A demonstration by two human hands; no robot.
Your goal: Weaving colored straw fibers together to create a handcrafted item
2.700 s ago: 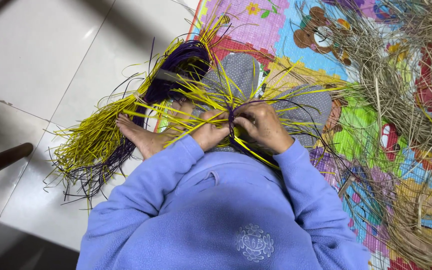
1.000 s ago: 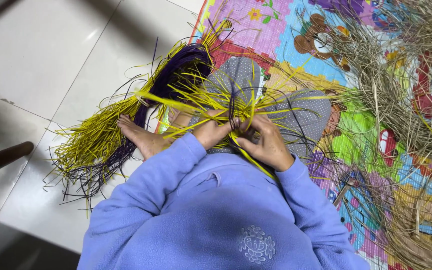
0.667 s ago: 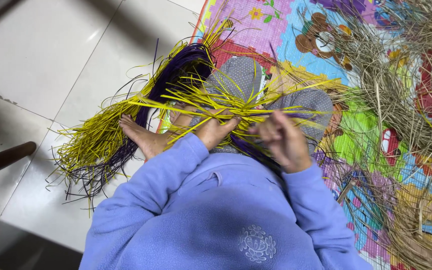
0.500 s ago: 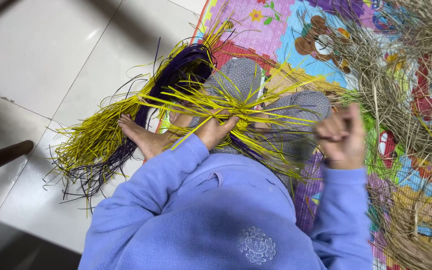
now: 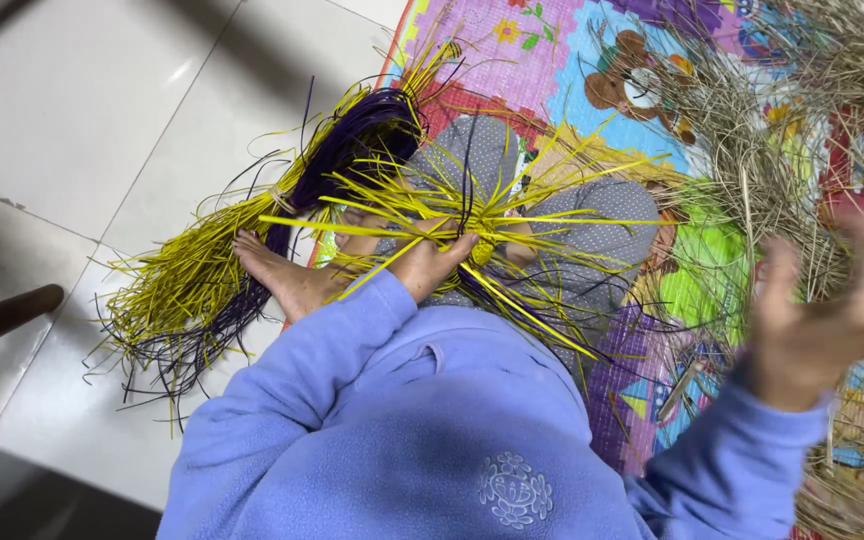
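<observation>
Hands [image 5: 432,262] amid yellow strips [image 5: 512,215]

left hand [image 5: 432,265]: low at lap, fingers curled shut | right hand [image 5: 822,320]: raised out right, fingers spread, blurred

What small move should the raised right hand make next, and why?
Probably bring the right hand back down to the yellow strands. Only the left hand holds them at their crossing on the lap, and the loose ends fan out in all directions, so a second hand seems needed to steady them.
</observation>
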